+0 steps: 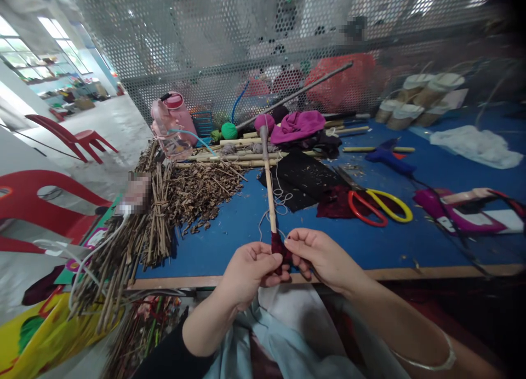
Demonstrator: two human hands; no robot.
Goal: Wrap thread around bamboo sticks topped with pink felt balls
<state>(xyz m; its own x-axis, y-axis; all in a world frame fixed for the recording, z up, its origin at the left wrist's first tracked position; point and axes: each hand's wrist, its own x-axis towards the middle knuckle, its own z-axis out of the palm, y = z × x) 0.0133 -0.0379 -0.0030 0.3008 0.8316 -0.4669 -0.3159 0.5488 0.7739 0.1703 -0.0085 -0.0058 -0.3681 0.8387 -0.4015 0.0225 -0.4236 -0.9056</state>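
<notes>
A pale wooden stick (269, 195) points away from me over the table edge, its near end wrapped in dark red cloth (278, 246). My left hand (251, 266) is closed around that wrapped end, thumb on top. At the cloth's right side, my right hand (318, 253) pinches the cloth between thumb and fingertips. Thin grey string (283, 198) lies in loose loops beside the stick and runs toward my fingers; whether I also grip it, I cannot tell. Grey wrapping (264, 141) covers the stick's far part, with a purple ball (264, 122) at its tip.
Scissors (376, 204) and a blue glue gun (390, 157) lie right on the blue table (230, 231). Bundled twigs (158, 220) and dry plant bits (205, 195) cover the left. A pink bottle (176, 124) stands at the back before a perforated metal screen (246, 39).
</notes>
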